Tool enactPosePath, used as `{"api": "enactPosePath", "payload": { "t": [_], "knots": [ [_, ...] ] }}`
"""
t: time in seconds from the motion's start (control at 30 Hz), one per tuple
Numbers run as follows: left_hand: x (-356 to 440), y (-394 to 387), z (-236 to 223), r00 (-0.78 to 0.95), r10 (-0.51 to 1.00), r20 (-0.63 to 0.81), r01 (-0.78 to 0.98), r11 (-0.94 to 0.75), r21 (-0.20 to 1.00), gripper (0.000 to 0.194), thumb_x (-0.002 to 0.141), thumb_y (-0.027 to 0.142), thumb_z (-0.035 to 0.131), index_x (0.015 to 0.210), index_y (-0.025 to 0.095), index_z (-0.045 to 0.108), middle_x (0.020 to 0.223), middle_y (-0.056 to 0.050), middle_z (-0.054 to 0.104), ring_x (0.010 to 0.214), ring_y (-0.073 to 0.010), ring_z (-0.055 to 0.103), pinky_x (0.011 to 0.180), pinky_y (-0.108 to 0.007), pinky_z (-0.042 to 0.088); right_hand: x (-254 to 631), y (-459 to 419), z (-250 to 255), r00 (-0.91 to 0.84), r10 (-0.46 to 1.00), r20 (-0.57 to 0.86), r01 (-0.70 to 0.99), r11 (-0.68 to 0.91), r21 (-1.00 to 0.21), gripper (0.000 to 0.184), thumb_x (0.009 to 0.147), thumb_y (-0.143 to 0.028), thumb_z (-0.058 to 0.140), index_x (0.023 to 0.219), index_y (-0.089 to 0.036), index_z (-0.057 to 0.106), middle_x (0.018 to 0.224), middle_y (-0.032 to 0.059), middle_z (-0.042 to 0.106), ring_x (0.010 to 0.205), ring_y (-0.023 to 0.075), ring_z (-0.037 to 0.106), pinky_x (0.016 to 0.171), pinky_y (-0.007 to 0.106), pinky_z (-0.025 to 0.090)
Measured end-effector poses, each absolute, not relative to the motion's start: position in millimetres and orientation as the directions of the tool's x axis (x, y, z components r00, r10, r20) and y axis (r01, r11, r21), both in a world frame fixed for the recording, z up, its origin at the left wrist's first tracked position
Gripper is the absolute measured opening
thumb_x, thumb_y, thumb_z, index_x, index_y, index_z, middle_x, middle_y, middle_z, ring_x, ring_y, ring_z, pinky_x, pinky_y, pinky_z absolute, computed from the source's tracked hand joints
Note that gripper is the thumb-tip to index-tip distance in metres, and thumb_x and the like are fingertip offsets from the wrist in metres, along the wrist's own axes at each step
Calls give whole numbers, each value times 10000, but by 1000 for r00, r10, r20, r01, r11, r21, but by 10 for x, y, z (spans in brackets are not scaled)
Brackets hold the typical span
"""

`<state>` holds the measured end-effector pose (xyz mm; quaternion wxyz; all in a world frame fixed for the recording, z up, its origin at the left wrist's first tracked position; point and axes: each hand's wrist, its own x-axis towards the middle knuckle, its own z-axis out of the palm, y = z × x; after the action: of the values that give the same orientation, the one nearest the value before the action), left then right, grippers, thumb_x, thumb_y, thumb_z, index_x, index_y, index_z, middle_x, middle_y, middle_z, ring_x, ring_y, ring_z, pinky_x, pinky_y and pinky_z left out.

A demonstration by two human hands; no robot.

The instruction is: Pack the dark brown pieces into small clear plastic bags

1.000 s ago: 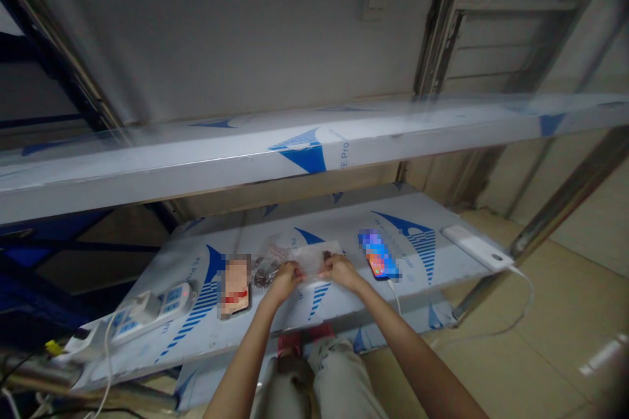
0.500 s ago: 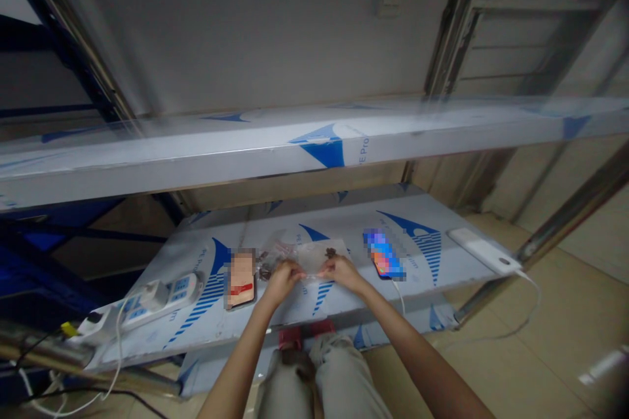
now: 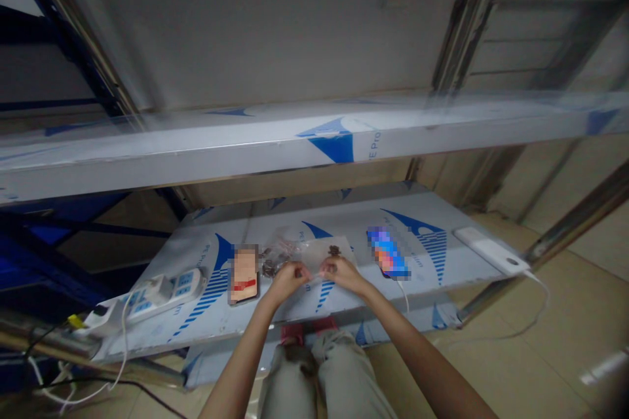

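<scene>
A clear, flat plastic bag lies on the shelf, with a small clump of dark brown pieces at its right side. At its near edge, my left hand pinches the plastic between thumb and fingers. My right hand pinches the same edge a short way to the right, just below the brown clump. Left of the flat bag, near my left hand, is a crumpled clear bag with more dark brown pieces. What those pieces are is too small to tell.
A phone lies to the left; another, with a blue screen, lies right with a white cable. Power strips sit at the shelf's left end, a white power bank at its right. An upper shelf crosses ahead.
The view has shifted slightly. My hands stay at the bag's near edge, with small changes in the fingers; the bag and phones keep their places.
</scene>
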<state>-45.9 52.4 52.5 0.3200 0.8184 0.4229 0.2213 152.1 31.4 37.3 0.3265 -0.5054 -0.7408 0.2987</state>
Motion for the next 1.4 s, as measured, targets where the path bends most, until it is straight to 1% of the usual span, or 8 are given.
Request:
{"api": "enactPosePath", "payload": {
  "t": [0.43, 0.7, 0.8, 0.93, 1.07, 1.13, 1.3, 1.4],
  "knots": [
    [-552, 540, 396, 466, 879, 98, 566, -381, 731, 242, 699, 327, 529, 723, 112, 637, 645, -29, 597, 594, -123, 481, 555, -213, 333, 1284, 385, 129, -182, 977, 110, 537, 193, -821, 268, 672, -379, 590, 776, -144, 668, 704, 41, 655, 635, 142, 542, 586, 227, 395],
    [-684, 630, 337, 442, 895, 58, 493, -296, 818, 221, 713, 307, 514, 742, 108, 606, 702, -29, 597, 673, -139, 514, 652, -239, 390, 1063, 569, 213, -221, 969, 113, 451, 204, -869, 129, 631, -267, 602, 647, -152, 659, 628, 11, 637, 606, 121, 542, 565, 199, 386],
    [-766, 669, 347, 369, 926, 83, 479, -266, 837, 239, 765, 294, 442, 801, 114, 596, 739, -38, 599, 712, -147, 531, 691, -257, 405, 939, 757, 287, -215, 977, 3, 388, 88, -918, 145, 630, -272, 581, 622, -140, 641, 596, 14, 625, 506, 101, 508, 479, 190, 366],
    [-964, 664, 369, 167, 951, 259, 702, -299, 647, 315, 792, 325, 426, 1038, 153, 525, 998, -79, 557, 952, -198, 485, 825, -323, 374, 737, 1070, 433, -212, 972, -104, 298, -37, -954, 225, 695, -284, 493, 657, -115, 636, 600, 28, 628, 420, 73, 461, 404, 176, 320],
    [-1119, 612, 341, 326, 917, 229, 888, -380, 257, 275, 743, 228, 514, 1010, 166, 542, 1076, -102, 518, 1020, -253, 434, 849, -387, 346, 506, 1375, 547, -188, 969, -163, 316, -98, -944, 235, 712, -290, 499, 673, -106, 640, 595, 32, 632, 411, 67, 465, 399, 174, 304],
    [-1133, 595, 301, 375, 909, 185, 903, -403, 152, 270, 743, 157, 493, 1009, 148, 540, 1060, -121, 526, 1014, -262, 443, 848, -402, 345, 397, 1502, 566, -149, 966, -211, 366, -145, -919, 243, 721, -292, 501, 628, -110, 633, 560, 28, 623, 390, 66, 451, 401, 183, 306],
    [-1088, 592, 238, 379, 918, 119, 903, -395, 167, 349, 746, 6, 352, 1014, 138, 534, 1074, -125, 528, 994, -207, 491, 859, -333, 376, 249, 1609, 565, -55, 958, -281, 506, -216, -835, 408, 747, -422, 474, 480, -132, 578, 476, 49, 591, 386, 95, 471, 414, 207, 323],
    [-1099, 582, 301, 384, 920, 78, 893, -392, 219, 398, 723, -31, 321, 1010, 132, 544, 1073, -126, 540, 1006, -197, 494, 876, -306, 378, 317, 1477, 574, 18, 990, -139, 714, -110, -691, 508, 742, -520, 441, 415, -146, 548, 471, 75, 591, 480, 131, 545, 465, 214, 346]
  ]
}}
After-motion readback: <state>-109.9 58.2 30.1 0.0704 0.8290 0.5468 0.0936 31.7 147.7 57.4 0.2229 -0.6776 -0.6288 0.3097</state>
